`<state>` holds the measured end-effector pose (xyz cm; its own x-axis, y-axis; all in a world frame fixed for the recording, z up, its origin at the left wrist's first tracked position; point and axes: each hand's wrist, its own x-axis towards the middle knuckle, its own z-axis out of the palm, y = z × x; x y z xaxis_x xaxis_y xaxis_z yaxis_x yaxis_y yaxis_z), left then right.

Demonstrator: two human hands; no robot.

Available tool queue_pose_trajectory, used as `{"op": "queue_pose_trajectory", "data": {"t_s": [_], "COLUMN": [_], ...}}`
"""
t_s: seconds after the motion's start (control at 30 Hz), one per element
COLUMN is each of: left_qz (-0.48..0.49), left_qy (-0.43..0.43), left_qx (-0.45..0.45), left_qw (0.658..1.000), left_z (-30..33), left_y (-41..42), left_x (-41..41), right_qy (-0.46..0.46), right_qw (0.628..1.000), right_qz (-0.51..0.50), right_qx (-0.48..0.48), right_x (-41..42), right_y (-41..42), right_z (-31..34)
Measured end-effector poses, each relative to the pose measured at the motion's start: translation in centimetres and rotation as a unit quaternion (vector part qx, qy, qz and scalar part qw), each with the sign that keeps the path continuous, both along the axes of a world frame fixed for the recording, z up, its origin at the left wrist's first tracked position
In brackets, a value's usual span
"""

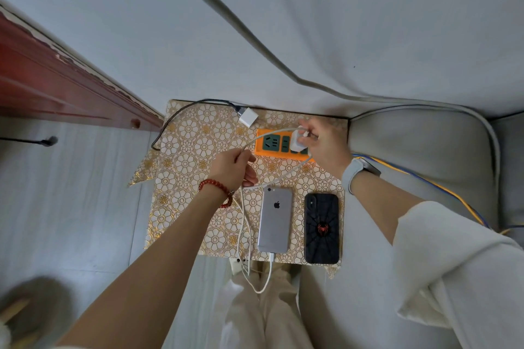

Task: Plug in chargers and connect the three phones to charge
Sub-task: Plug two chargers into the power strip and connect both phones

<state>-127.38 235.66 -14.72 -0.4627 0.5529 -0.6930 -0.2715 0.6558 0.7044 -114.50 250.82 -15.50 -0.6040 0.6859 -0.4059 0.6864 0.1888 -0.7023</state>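
Observation:
An orange power strip lies at the back of a small table with a gold flower-pattern cloth. My right hand holds a white charger plug over the strip's right sockets. My left hand grips that charger's white cable, which loops down to a silver phone lying face down, plugged in at its near end. Beside it on the right lies a phone in a black spider case. A second white charger with a black braided cable rests at the back. Only two phones are in view.
A grey sofa cushion adjoins the table's right side, with yellow and blue wires across it. A dark red wooden frame stands at the left. The white cable hangs off the table's near edge above my light trousers.

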Motion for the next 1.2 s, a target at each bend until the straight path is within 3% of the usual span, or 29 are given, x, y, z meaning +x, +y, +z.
{"op": "queue_pose_trajectory", "data": {"t_s": [0.17, 0.33, 0.47, 0.6, 0.7, 0.83, 0.97, 1.2], "left_qz": [-0.001, -0.048, -0.148, -0.190, -0.228, -0.231, -0.213, -0.200], "left_qy": [0.029, 0.132, 0.302, 0.382, 0.393, 0.368, 0.352, 0.348], "left_qx": [0.004, -0.001, -0.027, -0.068, -0.105, -0.107, -0.105, -0.117], "left_qw": [1.000, 0.990, 0.942, 0.902, 0.885, 0.894, 0.905, 0.908], "left_z": [0.0, -0.3, -0.4, -0.8, -1.0, -0.8, -0.5, -0.7], "left_y": [0.0, -0.4, -0.8, -1.3, -1.8, -1.7, -1.3, -2.0], "left_x": [0.2, 0.2, -0.1, -0.3, -0.6, -0.7, -0.6, -0.4], "right_qy": [-0.020, -0.033, -0.052, -0.018, 0.006, 0.003, 0.003, -0.037], "right_qw": [0.998, 0.991, 0.987, 0.990, 0.994, 0.999, 1.000, 0.998], "right_qz": [0.043, 0.077, 0.059, 0.062, 0.036, -0.025, -0.017, -0.009], "right_qx": [0.046, 0.101, 0.141, 0.128, 0.104, 0.048, 0.017, 0.058], "right_x": [0.6, 0.7, 0.7, 0.9, 0.9, 0.6, 0.6, 1.3], "right_y": [0.2, 0.3, 0.2, 0.2, 0.3, 0.4, 0.8, -0.9], "right_z": [0.0, 0.1, -0.2, 0.0, 0.2, 0.5, 0.9, -0.6]}}
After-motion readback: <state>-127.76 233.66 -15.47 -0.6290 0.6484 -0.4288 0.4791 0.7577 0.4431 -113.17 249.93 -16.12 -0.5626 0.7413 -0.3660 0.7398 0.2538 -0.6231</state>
